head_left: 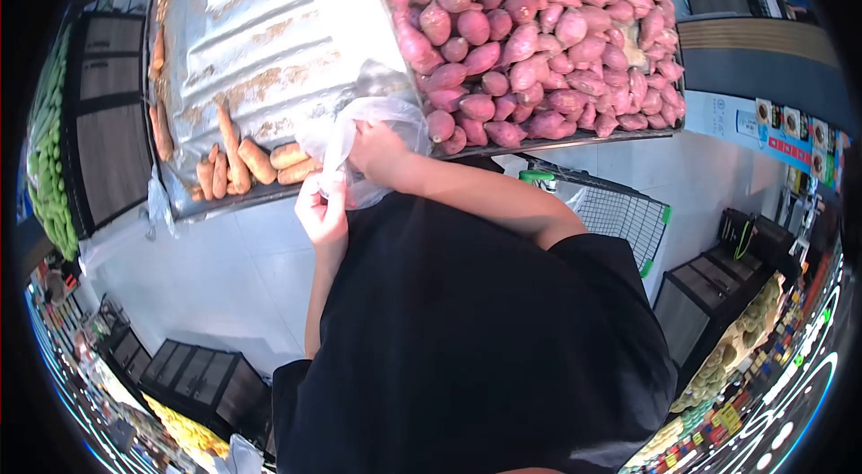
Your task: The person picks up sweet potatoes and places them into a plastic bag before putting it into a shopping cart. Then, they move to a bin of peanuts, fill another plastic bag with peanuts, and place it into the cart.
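Observation:
A thin clear plastic bag (pixel 402 118) is bunched between my two hands at the front edge of the produce stand. My left hand (pixel 323 212) pinches the lower left edge of the bag between thumb and fingers. Higher up, my right hand (pixel 382 153) has its fingers curled in the film, which partly covers them. Anything inside the bag is hard to make out. Just left of the bag lie several carrots (pixel 258 162), some thick and short, one long and upright. To the right of my right hand, purple-skinned sweet potatoes (pixel 503 52) are heaped.
The stand's ribbed, dirt-marked liner (pixel 260 34) stretches behind the carrots. A shopping cart (pixel 620 218) with green trim stands at my right. Green vegetables (pixel 49 151) are on a left-hand display. Dark cabinets (pixel 202 375) stand behind me on the tiled floor (pixel 224 276).

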Available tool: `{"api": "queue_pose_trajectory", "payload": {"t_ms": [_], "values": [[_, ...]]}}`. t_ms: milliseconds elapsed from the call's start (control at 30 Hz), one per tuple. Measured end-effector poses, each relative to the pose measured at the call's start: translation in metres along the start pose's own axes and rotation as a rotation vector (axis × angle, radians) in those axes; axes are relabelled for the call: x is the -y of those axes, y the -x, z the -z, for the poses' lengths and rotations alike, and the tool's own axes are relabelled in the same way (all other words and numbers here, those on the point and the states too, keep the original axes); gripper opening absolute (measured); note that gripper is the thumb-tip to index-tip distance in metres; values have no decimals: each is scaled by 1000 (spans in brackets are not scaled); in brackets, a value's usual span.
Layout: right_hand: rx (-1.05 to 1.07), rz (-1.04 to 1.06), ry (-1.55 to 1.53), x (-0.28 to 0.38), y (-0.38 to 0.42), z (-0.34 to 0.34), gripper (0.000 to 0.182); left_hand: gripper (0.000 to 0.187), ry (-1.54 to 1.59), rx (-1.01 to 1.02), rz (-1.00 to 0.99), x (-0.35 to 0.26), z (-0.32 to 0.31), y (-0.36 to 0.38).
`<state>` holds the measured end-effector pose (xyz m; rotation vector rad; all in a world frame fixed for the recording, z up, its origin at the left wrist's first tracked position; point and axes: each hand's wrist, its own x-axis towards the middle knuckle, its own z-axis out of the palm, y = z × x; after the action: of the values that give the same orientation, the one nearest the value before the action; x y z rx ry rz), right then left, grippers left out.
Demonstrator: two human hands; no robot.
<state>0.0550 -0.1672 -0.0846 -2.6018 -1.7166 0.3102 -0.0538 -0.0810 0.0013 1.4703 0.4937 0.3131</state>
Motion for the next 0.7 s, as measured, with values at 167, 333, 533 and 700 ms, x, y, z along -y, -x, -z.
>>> {"api": "queue_pose_trajectory", "payload": {"t_ms": [167,333,533,700], "values": [[-41,-41,-107,-3,10,27,28,11,-7,-4,-47,3,-1,-4],[-349,-98,-173,6,-14,-18,30,18,-27,-28,11,1,-5,-8],[-230,-90,-351,5,-16,-10,30,14,-33,-59,27,3,1,-13],[-450,-54,-422,-1,16,24,37,13,-34,-87,-32,4,10,-16]]}}
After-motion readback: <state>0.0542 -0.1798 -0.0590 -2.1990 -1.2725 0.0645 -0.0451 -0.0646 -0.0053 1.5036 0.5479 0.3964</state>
